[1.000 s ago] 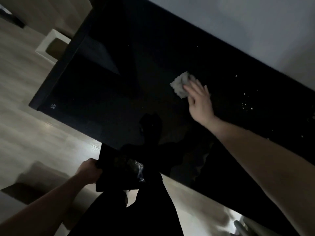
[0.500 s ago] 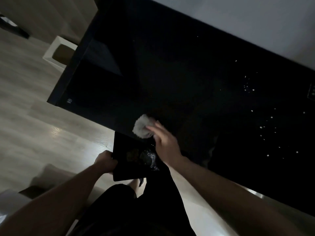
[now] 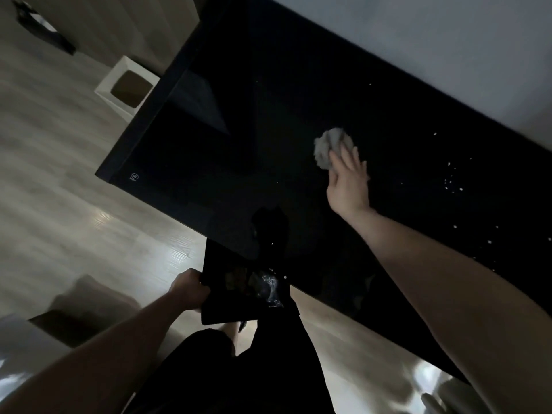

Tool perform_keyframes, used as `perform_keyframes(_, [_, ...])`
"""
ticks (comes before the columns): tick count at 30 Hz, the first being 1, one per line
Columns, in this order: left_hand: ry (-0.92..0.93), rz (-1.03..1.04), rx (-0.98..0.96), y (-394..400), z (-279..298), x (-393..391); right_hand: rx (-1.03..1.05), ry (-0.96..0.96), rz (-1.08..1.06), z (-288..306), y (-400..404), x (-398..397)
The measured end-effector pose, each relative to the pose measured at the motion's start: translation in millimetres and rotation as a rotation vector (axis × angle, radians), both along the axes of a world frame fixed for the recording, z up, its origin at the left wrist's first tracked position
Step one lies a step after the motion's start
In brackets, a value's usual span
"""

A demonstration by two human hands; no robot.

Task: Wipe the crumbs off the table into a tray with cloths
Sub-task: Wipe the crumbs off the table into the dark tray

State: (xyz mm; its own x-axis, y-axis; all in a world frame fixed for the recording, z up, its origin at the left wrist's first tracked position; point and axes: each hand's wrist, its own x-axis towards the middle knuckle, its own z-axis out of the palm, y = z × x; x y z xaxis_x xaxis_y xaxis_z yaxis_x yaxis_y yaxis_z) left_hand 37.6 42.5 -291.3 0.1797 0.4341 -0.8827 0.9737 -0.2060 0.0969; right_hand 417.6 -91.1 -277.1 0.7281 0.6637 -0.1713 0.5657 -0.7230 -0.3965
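While left hand grips tray holding debris, right hand presses cloth, fingers spread.

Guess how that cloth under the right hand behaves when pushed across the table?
The cloth looks bunched and crumpled, so probably soft and floppy. It likely slides easily on the glossy dark table. Under the right hand it may deform and skip some crumbs.

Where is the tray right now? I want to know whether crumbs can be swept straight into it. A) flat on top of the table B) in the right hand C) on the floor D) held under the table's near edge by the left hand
D: the left hand grips the tray just below the near edge of the table, while the right hand presses the cloth on the tabletop.
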Motion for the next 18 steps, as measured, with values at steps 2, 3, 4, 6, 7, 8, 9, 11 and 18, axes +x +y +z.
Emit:
perform_keyframes(2, [-0.01,-0.001,0.005,-2.1,0.8,0.7,0.068,0.006,0.091,-1.7,-2.4,-32.9])
perform_keyframes(3, [-0.015,0.005,0.002,-3.4,2.0,1.7,0.101,0.015,0.123,-3.5,-7.1,-52.5])
perform_keyframes(4, [-0.019,0.004,-0.002,-4.5,3.3,2.8,0.126,0.034,0.14,-6.6,-13.0,-73.4])
perform_keyframes(6, [-0.024,0.001,-0.005,-5.4,6.0,3.0,0.179,0.092,0.132,-12.4,-27.5,-117.7])
perform_keyframes(7, [-0.026,0.008,-0.006,-5.8,6.5,2.0,0.206,0.118,0.126,-14.3,-35.9,-141.0])
perform_keyframes(8, [-0.029,0.011,-0.008,-6.5,7.1,1.1,0.233,0.143,0.129,-14.9,-44.1,-165.5])
perform_keyframes(9, [-0.031,0.012,-0.007,-7.4,8.3,-0.2,0.253,0.174,0.142,-14.2,-51.4,-190.2])
perform_keyframes(11, [-0.032,-0.004,-0.003,-10.5,11.0,-3.8,0.27,0.25,0.168,-8.4,-62.8,-232.5])
perform_keyframes(18, [-0.052,-0.072,-0.014,-17.5,12.5,-14.8,0.271,0.396,-0.001,28.5,-84.6,-268.6])
